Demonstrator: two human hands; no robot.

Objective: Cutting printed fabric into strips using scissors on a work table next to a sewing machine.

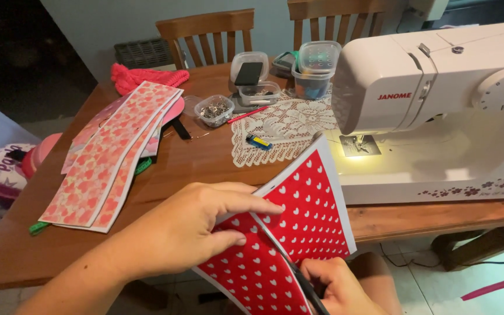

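The left hand [202, 224] pinches a red heart-print sheet [290, 233] off the table's [205, 163] near edge. The right hand [336, 289] grips black scissors [307, 289] — blades in the sheet.

Glossy heart-print sheet [298, 216]; matt wooden table [205, 157]

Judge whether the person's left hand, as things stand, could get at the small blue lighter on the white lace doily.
Probably not at once: the left hand pinches the red heart-patterned sheet, though bare wooden table lies between it and the blue lighter.
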